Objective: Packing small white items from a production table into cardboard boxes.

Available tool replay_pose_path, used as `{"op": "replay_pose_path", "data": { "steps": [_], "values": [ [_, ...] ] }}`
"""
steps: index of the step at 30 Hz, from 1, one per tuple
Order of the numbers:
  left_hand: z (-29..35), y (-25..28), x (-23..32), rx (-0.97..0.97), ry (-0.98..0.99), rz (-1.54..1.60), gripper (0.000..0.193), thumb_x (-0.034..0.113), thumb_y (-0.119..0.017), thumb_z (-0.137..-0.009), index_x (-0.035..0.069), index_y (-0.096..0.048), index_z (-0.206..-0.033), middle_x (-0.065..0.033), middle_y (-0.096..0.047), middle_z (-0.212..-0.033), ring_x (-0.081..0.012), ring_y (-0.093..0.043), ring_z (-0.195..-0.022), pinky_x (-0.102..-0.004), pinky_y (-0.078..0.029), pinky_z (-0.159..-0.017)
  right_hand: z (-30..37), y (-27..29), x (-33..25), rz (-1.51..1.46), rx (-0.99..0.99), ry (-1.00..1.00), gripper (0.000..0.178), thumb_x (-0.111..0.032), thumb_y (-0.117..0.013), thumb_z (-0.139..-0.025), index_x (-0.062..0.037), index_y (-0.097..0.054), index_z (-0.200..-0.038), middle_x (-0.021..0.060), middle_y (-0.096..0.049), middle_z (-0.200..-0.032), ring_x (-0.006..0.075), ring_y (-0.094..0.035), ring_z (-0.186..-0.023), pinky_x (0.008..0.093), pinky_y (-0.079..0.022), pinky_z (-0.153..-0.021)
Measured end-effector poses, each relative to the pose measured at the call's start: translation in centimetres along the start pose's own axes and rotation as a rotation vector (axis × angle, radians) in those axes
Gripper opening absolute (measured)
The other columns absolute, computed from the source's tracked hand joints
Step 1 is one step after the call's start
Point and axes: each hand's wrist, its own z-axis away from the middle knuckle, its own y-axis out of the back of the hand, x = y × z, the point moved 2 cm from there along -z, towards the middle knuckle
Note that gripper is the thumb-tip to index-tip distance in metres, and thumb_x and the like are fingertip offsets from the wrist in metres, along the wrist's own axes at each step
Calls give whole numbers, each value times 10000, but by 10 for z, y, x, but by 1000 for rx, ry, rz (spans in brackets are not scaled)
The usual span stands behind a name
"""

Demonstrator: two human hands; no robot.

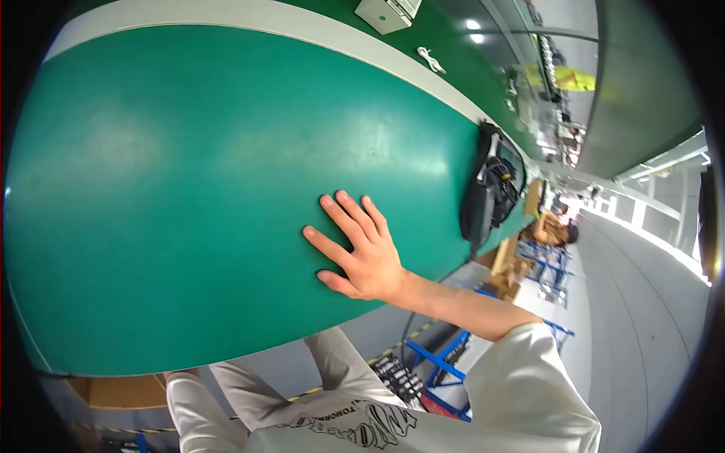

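Observation:
My right hand (370, 260) lies palm down on the green table top (189, 226), its fingers spread apart and nothing in it. The arm reaches in from the right in a short white sleeve. At the lower left, a white sleeve (198, 411) shows with a sliver of skin at the table's near edge; the left hand itself is hidden below that edge. Beyond my right hand, toward the table's right end, a black bag (495, 185) with dark contents rests on the surface.
Past the table's pale far rim (249, 11) are a white box (387, 13) and a coiled white cable (430, 60). A cardboard box (121, 392) sits below the near edge. Blue metal frames (438, 361) stand on the floor at right; a person (555, 228) is farther off.

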Motion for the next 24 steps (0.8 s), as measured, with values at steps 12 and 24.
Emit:
{"op": "replay_pose_path", "data": {
  "steps": [12, 24],
  "values": [
    [-110, 26, 112, -523, -421, -17, 346, 243, -611, -886, 117, -640, -1207, -199, -652, -1138, -300, -629, -1048, -395, -468, -946, -14, 1, -18, -74, -41, 12, 574, -440, -524, -901, -213, -471, -1426, 139, -336, -1542, 308, -330, -1417, 518, -206, -1161],
    [-45, 192, 36, -816, -224, -262, 333, 245, -617, -889, 108, -645, -1191, -189, -662, -1108, -296, -636, -1023, -393, -473, -935, -34, 14, -37, -119, -1, 51, 583, -473, -547, -907, -220, -465, -1426, 134, -335, -1540, 305, -331, -1413, 516, -225, -1152]
  ]
}}
